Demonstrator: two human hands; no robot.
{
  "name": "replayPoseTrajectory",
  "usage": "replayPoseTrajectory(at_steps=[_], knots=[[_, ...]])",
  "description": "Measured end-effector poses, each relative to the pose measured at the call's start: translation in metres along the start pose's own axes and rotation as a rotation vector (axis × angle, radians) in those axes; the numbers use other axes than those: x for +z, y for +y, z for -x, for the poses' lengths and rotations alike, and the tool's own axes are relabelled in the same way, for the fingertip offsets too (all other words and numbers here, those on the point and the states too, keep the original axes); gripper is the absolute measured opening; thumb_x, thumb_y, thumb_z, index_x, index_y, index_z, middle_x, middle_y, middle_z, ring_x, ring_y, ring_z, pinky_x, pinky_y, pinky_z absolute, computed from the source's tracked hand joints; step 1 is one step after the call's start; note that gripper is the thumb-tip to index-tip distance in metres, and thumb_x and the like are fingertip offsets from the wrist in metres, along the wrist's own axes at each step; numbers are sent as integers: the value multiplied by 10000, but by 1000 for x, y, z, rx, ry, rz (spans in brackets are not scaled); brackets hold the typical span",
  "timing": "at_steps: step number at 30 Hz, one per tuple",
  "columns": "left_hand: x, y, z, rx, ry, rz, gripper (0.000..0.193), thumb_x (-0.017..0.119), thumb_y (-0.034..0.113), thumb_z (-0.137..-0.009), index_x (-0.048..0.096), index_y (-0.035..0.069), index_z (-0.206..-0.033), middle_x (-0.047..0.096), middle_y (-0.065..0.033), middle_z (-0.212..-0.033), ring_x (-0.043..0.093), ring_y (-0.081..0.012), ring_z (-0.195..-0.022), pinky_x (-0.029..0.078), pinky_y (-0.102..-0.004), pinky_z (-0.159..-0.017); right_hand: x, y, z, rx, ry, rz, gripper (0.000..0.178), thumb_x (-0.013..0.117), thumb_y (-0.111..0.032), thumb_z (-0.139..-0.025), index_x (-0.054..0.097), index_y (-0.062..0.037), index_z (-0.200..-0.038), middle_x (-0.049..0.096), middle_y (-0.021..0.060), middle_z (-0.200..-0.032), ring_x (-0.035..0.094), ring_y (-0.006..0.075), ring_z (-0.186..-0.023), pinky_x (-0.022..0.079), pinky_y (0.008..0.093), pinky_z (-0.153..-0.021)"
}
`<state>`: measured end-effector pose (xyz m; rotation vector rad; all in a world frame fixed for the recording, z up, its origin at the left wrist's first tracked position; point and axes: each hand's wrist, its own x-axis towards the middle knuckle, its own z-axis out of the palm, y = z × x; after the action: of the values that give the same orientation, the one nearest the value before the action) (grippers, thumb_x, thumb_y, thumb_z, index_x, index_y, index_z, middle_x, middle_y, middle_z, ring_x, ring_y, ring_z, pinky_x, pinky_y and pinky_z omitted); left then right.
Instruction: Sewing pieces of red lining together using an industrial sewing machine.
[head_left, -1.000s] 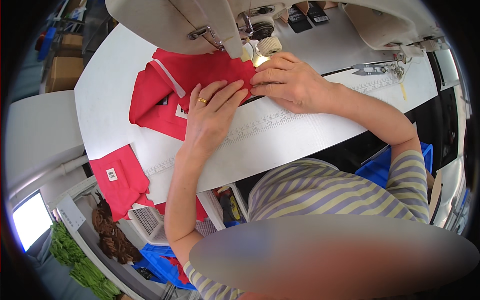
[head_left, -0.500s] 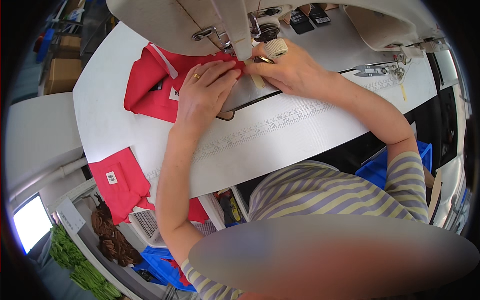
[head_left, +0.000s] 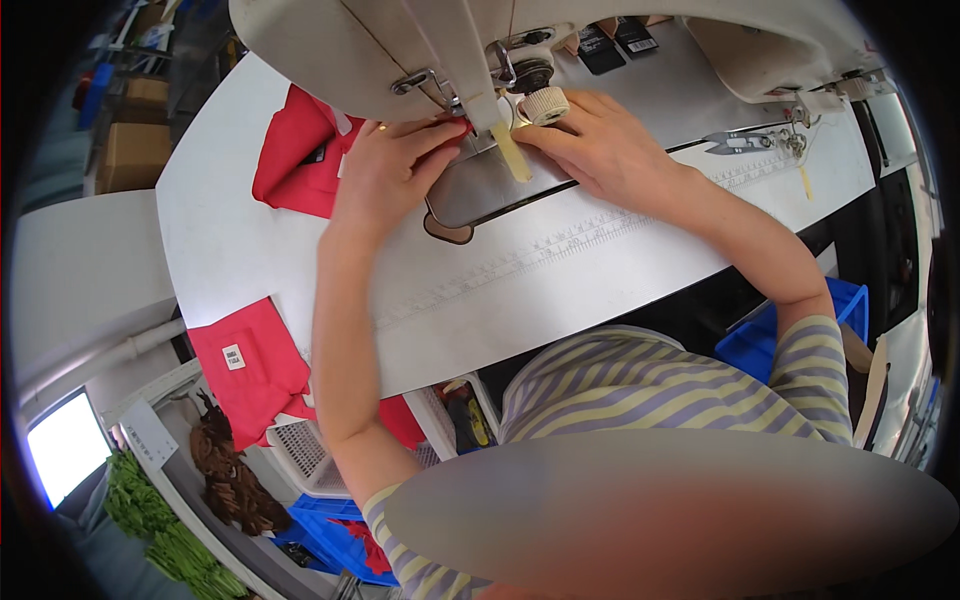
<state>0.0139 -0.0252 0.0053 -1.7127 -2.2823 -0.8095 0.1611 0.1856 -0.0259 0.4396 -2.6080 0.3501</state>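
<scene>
My left hand [head_left: 390, 175] is at the needle area of a white sewing machine [head_left: 350, 50], its fingers bent and pressed together on a red fabric piece [head_left: 300, 165]. The fabric lies folded to the left of this hand, with part of it hidden under the fingers and the machine head. My right hand [head_left: 620, 155] is right of the needle, its fingers drawn in behind a ridged pale knob [head_left: 544, 105]. The fingertips are partly hidden, so whatever they hold cannot be made out. Between my hands a yellowish strip [head_left: 512, 153] slants down over the metal plate.
Thread snips [head_left: 740, 143] lie at the right by a printed ruler scale [head_left: 560, 240]. Another red fabric piece [head_left: 255, 375] with a white label hangs over the table's left front edge, above a white basket [head_left: 300, 455]. Black tags [head_left: 600, 50] lie behind the machine. A blue bin [head_left: 750, 345] stands below right.
My left hand has moved up with the red fabric, baring more of the metal plate. My right hand has shifted slightly right, and the gold-rimmed item at its fingers no longer shows.
</scene>
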Motion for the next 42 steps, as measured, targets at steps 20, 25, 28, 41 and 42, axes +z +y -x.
replayPoseTrajectory(at_steps=[20,25,28,41,42], knots=[[-117,74,81,-284,196,-223,441,678,-82,-626,726,74,-1037,594,-36,-759,549,-134,-678,460,-274,-632,-12,-48,-3,344,-260,-1294,261,636,-230,-911,668,-52,-1099,639,66,-1132,635,140,-909,502,270,-786],[9,139,114,-16,227,-305,379,687,109,-635,720,72,-1011,438,5,-708,471,-147,-604,400,-307,-625,-4,-74,2,902,-465,-1804,166,639,-194,-908,671,-39,-957,630,-5,-814,582,52,-764,480,222,-716],[40,168,110,-221,259,-116,371,787,87,-628,729,89,-995,495,3,-689,497,-173,-650,399,-323,-642,-6,-70,12,786,-374,-1617,105,629,-127,-911,658,-27,-923,624,-39,-771,560,14,-708,459,189,-656],[13,121,74,-347,324,474,329,847,46,-593,627,33,-837,602,-73,-899,583,-208,-827,469,-313,-727,-22,-77,11,860,-347,-1941,151,700,-114,-850,680,-22,-969,695,29,-880,632,66,-816,495,212,-730],[6,115,69,-341,258,844,322,848,33,-588,616,30,-811,600,-67,-887,579,-186,-817,466,-299,-729,-25,-77,9,803,-410,-2100,136,698,-110,-851,683,-24,-955,695,26,-861,631,67,-788,493,208,-705]])
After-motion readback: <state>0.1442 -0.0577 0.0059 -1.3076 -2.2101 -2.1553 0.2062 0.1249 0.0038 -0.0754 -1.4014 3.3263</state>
